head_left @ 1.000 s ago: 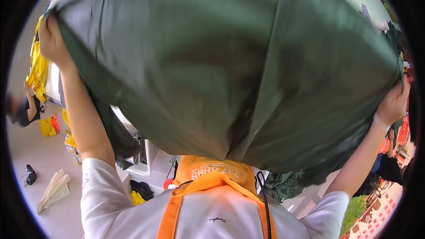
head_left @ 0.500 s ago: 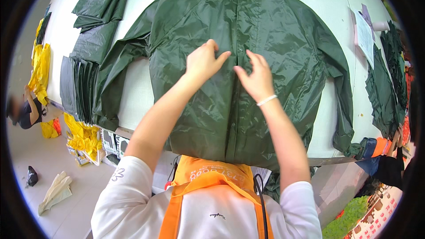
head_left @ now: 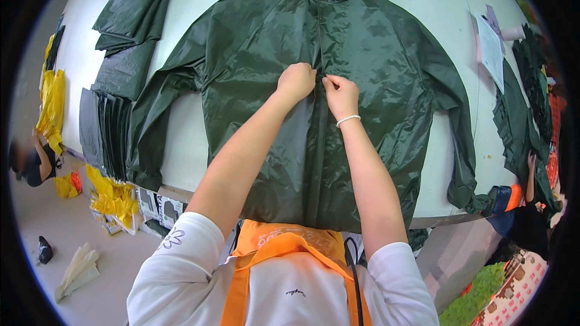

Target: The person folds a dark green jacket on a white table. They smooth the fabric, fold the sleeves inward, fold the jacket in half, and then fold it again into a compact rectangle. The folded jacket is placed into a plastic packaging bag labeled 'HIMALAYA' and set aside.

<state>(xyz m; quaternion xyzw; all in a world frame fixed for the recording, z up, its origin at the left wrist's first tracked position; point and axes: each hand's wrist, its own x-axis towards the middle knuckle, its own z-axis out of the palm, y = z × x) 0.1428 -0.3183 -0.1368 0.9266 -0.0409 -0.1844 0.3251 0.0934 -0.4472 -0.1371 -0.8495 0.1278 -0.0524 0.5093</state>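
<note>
A shiny dark green rain jacket [head_left: 380, 139] lies spread face up on the table, its collar away from me and its hem hanging at the near edge. Both sleeves reach out to the sides. My left hand [head_left: 296, 80] is closed on the jacket's front placket, left of the centre line. Just beside it, my right hand [head_left: 342, 95], with a white beaded bracelet at the wrist, pinches the placket's other side. Whether a snap or only cloth is between the fingers is hidden.
Folded dark green garments [head_left: 106, 136] are stacked on the pale table [head_left: 184, 139] to the left. At the right lie paper sheets [head_left: 490, 54] and more green garments [head_left: 513, 121]. Yellow garments [head_left: 112, 196] sit below the left edge. Co-workers [head_left: 37, 160] stand at both sides.
My hands have come down from hovering with fingers apart and now grip the jacket's front close together. At far right, the co-worker's arm has shifted.
</note>
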